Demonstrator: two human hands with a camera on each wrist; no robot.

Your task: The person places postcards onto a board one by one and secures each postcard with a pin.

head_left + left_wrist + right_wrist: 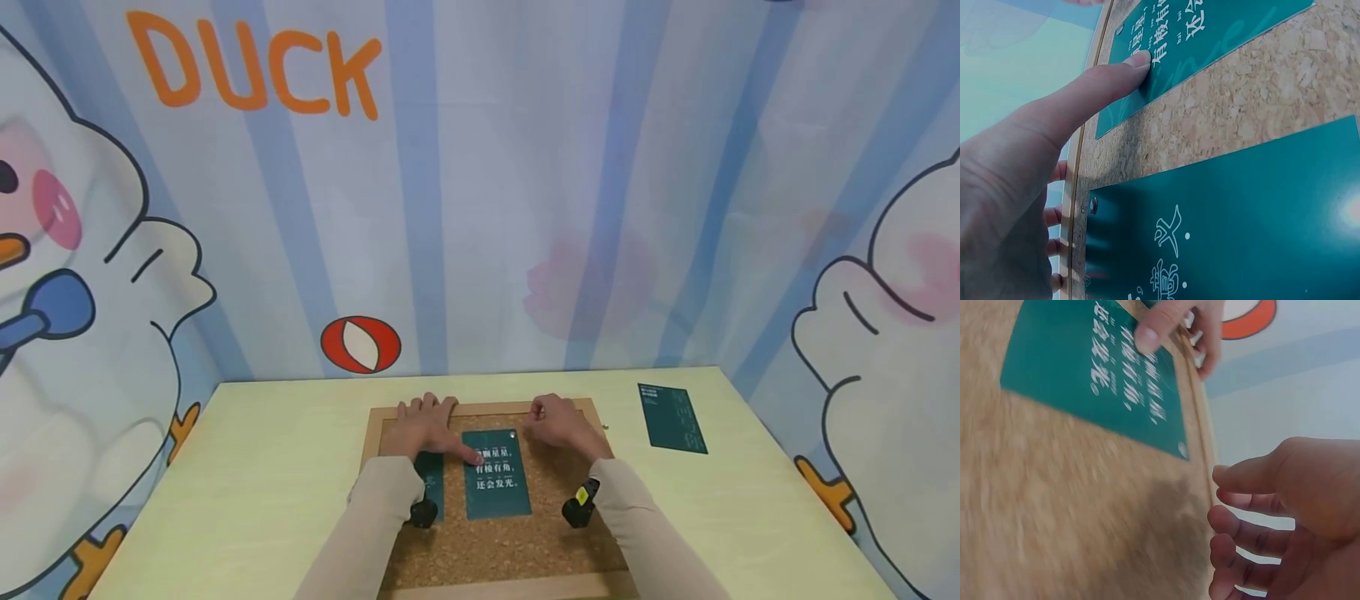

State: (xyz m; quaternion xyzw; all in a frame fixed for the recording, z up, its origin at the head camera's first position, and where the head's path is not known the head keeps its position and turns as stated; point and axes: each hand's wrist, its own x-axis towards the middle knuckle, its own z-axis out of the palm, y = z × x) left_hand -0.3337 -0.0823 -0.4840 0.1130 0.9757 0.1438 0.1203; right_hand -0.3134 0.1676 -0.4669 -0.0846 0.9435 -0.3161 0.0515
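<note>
A wood-framed cork board [480, 554] lies on the table with two dark green cards on it. The middle card [497, 493] carries white Chinese characters, and a round silvery tack [1182, 450] sits in its top right corner. My left hand [423, 427] presses its straight thumb on this card's upper left part, while its other fingers reach over the frame's far edge. Partly hidden under that arm is the left card [1260, 212], with a tack [1094, 206] at one corner. My right hand [561, 422] hovers by the frame's far right part, its fingers loosely bent around nothing.
Another green card [672, 419] lies on the pale yellow table [262, 492], right of the board. Behind the table hangs a blue striped cloth backdrop [495, 208] with duck drawings. A small pin-like thing [605, 427] shows beside the frame's right edge.
</note>
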